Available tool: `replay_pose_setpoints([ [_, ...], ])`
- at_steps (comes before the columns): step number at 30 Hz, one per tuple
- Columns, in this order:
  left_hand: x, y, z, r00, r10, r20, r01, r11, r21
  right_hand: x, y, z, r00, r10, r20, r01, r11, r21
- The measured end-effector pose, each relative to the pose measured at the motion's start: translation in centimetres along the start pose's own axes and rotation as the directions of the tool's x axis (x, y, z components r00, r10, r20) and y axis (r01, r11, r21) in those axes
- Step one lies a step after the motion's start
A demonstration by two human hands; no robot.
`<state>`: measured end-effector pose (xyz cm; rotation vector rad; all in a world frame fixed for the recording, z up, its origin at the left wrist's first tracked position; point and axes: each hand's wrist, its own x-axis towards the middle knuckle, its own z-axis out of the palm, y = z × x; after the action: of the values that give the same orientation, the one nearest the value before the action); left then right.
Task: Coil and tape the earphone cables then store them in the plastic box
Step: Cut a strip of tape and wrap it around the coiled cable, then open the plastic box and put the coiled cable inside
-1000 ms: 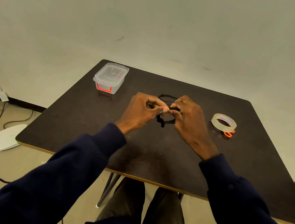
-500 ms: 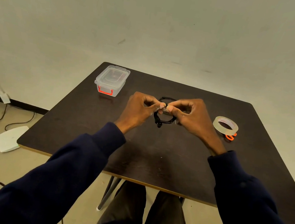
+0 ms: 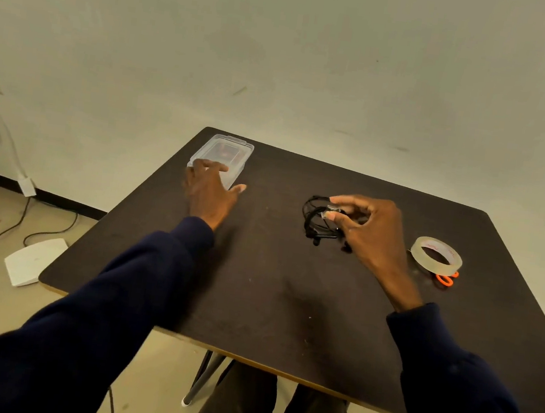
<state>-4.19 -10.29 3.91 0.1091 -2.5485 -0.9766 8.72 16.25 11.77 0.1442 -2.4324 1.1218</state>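
Dark table — earphones in right hand

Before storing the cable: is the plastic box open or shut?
Shut: the clear lid lies flat on the plastic box. The left hand covers its near end, so latched or not, cannot tell.

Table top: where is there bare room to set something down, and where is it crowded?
Widest bare patch: the near half of the table, between the two sleeves. Another lies between the left hand on the plastic box and the earphone coil pinched in the right hand. Crowded: right side, tape roll beside scissors.
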Motion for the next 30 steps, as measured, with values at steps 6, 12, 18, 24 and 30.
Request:
replay_pose_setpoints([
  [6, 3.3, -1.6, 1.2, 0.992, 0.113, -0.054, -0.100, 0.973, 0.208, 2.9, -0.8, 2.6, 0.999, -0.031, 0.030, 0.031, 0.999, 0.014],
  [12, 4.0, -2.6, 1.3, 0.986, 0.102, -0.130, -0.076, 0.979, 0.187, 7.3, -2.2, 8.6, 0.996, -0.044, 0.080, 0.044, 0.999, -0.003],
  [18, 5.4, -3.6, 1.8, 0.998, 0.057, -0.010, -0.055, 0.989, 0.137, 10.6, -3.3, 13.9, 0.997, -0.031, 0.077, 0.034, 0.999, -0.031],
  [24, 5.7, -4.4, 1.5, 0.994, 0.106, 0.005, -0.106, 0.994, 0.025, 11.6, -3.7, 15.1, 0.997, -0.040, 0.069, 0.045, 0.997, -0.069],
  [30, 3.0, -4.7, 1.2, 0.982, 0.186, 0.034, -0.180, 0.974, -0.134, 10.7, -3.4, 13.4, 0.999, -0.038, 0.017, 0.039, 0.994, -0.099],
])
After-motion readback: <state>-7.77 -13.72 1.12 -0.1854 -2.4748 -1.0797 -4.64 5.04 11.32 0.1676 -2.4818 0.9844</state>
